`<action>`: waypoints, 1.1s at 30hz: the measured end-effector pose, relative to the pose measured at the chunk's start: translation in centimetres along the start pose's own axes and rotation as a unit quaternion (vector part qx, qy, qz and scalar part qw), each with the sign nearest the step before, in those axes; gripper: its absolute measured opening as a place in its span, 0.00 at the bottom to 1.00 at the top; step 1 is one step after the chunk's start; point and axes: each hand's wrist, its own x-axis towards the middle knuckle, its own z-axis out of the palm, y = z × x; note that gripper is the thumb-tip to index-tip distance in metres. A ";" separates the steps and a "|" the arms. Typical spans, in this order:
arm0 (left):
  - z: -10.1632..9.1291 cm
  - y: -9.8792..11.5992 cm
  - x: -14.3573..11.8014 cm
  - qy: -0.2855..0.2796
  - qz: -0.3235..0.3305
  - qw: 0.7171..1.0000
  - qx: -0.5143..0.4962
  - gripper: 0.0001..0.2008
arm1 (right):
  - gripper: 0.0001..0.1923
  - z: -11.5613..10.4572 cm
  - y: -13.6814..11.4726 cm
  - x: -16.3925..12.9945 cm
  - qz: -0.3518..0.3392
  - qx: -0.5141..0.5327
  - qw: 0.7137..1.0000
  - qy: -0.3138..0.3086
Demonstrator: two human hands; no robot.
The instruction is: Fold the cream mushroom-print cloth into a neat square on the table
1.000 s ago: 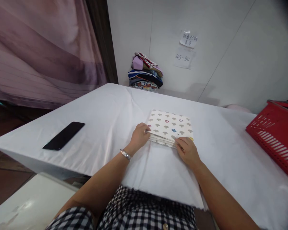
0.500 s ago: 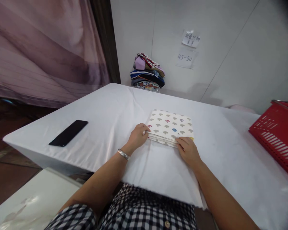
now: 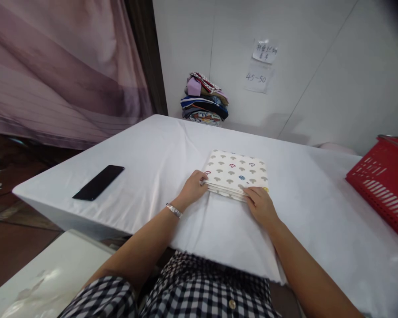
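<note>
A folded white cloth printed with grey, red and blue mushrooms lies flat on the white-covered table. Its stacked layers show along the near edge. My left hand pinches the near left corner between thumb and fingers. At the near right corner, my right hand grips the edge, fingers on top and the thumb out of sight. A silver bracelet circles my left wrist.
A black phone-like slab lies at the table's left. The red basket stands at the right. Several folded fabrics are piled beyond the far edge, against the wall. A pale surface sits lower left, and a pinkish curtain hangs behind.
The view has shifted very slightly. Both hands stay on the same near corners of the folded cloth, with hardly any movement.
</note>
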 end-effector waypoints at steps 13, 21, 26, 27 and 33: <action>1.2 0.5 0.0 0.053 -0.080 0.995 0.021 0.06 | 0.15 0.3 0.1 -0.1 -0.014 -0.001 0.999 0.030; 0.9 0.5 -0.2 0.022 -0.073 0.995 0.059 0.08 | 0.14 0.4 0.4 -0.2 -0.010 -0.009 1.000 0.015; 0.9 0.8 -0.4 0.036 -0.086 0.990 0.107 0.10 | 0.14 0.1 0.0 0.0 -0.008 -0.013 1.000 0.012; 0.9 0.9 -0.3 0.037 -0.100 0.988 0.112 0.10 | 0.14 0.0 -0.1 0.0 -0.004 -0.017 1.000 0.011; 0.9 1.3 -0.1 0.003 -0.163 0.982 0.097 0.07 | 0.12 -0.2 -0.2 -0.1 0.002 -0.045 0.999 0.011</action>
